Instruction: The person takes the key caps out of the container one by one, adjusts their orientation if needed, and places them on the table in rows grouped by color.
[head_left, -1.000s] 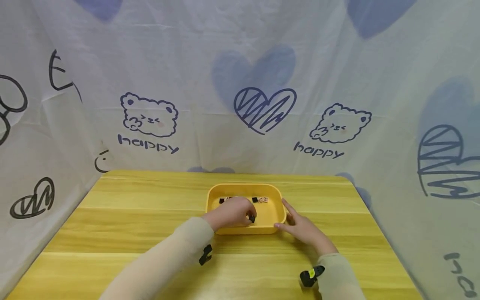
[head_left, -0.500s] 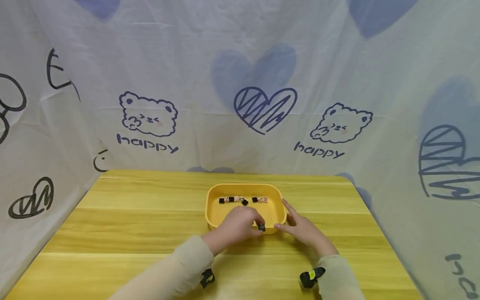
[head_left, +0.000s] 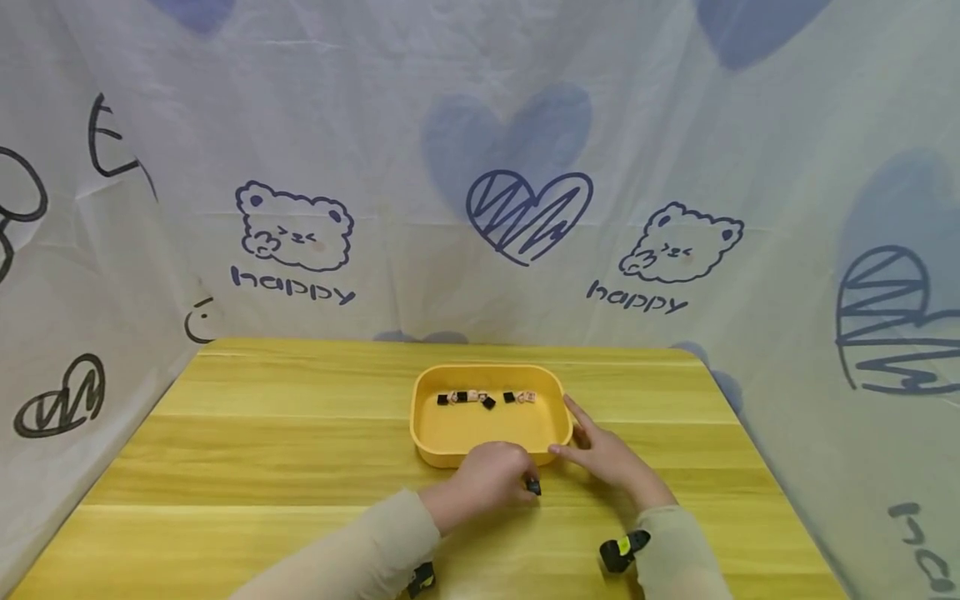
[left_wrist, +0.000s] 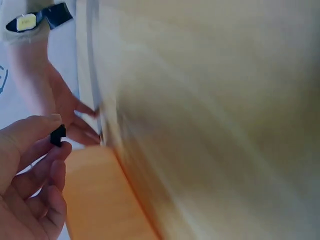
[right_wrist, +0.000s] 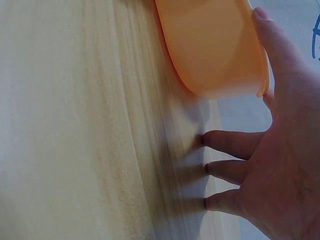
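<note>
In the head view my left hand (head_left: 495,475) is just in front of the yellow bin (head_left: 442,458). Thumb and index finger pinch a small black block-like piece (head_left: 533,486); the left wrist view shows this black piece (left_wrist: 58,135) with a notched edge, between the fingertips. My right hand (head_left: 607,457) rests against the bin's front right corner. In the right wrist view the thumb lies at the rim of the bin (right_wrist: 215,55), while the other fingers of the right hand (right_wrist: 280,165) are spread and fairly straight, several touching the tabletop.
Inside the bin, near its back wall, lie several small black pieces (head_left: 462,397) and pale pink pieces (head_left: 530,397) in a loose row. The wooden table (head_left: 285,450) is bounded behind and at the sides by a printed white curtain (head_left: 405,167).
My left hand has moved from inside the bin over its front wall towards me, carrying the black piece. The row in the bin now shows fully. My right hand has stayed in place.
</note>
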